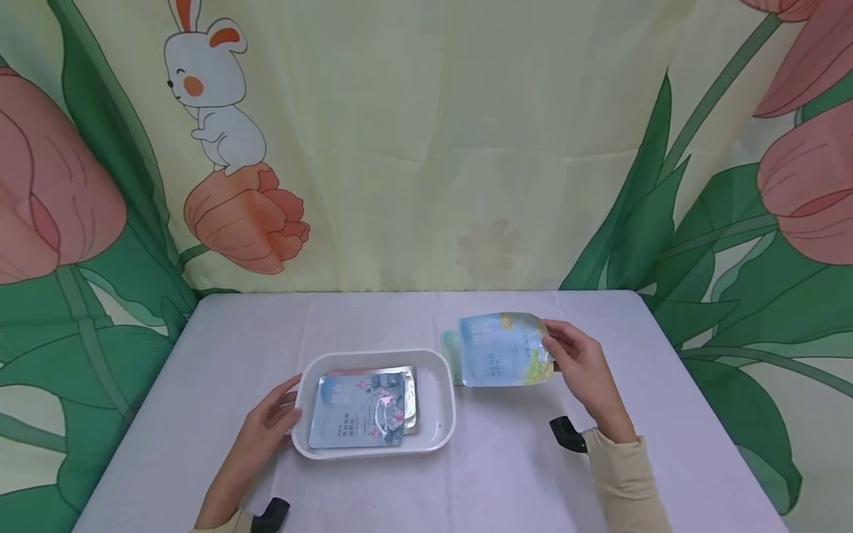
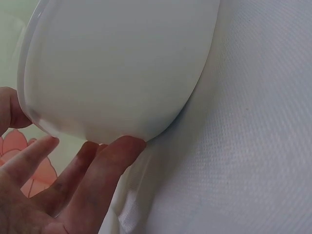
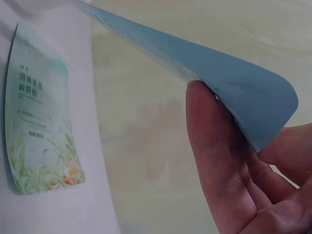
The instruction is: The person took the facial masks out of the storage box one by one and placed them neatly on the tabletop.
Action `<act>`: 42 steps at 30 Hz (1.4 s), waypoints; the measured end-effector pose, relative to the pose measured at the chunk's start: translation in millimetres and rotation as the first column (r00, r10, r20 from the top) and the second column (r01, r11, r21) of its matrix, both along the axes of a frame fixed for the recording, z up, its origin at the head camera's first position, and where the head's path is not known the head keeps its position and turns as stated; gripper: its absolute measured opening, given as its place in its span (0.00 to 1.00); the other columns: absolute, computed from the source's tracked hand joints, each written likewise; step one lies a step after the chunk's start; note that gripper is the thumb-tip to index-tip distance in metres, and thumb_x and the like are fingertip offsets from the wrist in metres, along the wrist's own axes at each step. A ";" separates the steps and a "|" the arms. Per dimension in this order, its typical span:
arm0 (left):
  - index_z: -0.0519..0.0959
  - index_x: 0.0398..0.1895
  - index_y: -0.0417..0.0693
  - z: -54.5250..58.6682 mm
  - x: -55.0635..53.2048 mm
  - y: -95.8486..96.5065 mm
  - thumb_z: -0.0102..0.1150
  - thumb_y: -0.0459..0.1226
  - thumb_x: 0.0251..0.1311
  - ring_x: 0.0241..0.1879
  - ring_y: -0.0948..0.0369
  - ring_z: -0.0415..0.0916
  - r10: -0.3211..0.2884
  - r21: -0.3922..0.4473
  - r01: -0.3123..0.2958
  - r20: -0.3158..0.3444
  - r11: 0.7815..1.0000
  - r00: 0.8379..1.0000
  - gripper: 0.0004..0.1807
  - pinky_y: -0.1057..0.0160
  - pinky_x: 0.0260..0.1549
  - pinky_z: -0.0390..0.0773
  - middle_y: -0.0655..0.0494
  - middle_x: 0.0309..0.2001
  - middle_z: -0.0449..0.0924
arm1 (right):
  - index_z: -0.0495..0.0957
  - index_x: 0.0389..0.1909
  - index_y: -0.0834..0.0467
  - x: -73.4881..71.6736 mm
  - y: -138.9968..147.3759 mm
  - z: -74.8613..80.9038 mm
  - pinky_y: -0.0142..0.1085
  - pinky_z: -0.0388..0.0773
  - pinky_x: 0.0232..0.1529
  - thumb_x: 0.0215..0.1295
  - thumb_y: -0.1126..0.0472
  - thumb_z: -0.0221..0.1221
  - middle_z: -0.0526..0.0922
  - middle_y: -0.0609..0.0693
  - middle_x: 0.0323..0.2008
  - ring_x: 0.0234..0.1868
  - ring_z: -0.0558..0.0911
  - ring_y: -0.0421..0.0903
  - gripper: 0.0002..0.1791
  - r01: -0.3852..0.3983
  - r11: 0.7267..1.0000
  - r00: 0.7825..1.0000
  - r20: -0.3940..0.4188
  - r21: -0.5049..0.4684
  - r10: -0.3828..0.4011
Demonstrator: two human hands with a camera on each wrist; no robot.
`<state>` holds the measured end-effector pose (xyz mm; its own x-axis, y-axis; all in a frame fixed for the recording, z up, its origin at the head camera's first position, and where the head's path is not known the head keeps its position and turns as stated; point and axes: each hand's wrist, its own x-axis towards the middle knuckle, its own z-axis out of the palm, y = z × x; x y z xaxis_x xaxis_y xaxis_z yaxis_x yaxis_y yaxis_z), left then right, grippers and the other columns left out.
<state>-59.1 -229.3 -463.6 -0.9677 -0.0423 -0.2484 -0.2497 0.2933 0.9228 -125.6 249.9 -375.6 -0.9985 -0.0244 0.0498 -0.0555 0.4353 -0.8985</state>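
Blue packet (image 1: 503,352): one, right of frame centre, raised off the table (image 1: 506,444); long axis running left from the grip, tray to its lower left.
Right hand (image 1: 583,363): nearer; thumb and fingers closed on the packet's right edge.
Green packet (image 3: 44,112): one, on table, left of frame in the right wrist view.
Tray (image 1: 436,414): white, lower centre; packets (image 1: 356,411) inside.
Left hand (image 1: 266,422): fingers spread, touching tray's left end.
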 end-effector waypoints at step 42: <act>0.59 0.75 0.64 0.6 -0.1 3.2 0.56 0.44 0.70 0.67 0.45 0.68 0.020 -0.002 -0.020 0.010 1.000 1.000 0.32 0.50 0.57 0.80 0.45 0.69 0.67 | 0.68 0.68 0.63 -13.7 51.7 -13.5 0.25 0.80 0.34 0.78 0.55 0.48 0.76 0.65 0.58 0.39 0.77 0.37 0.24 0.106 0.986 0.994 0.003 0.128 -0.107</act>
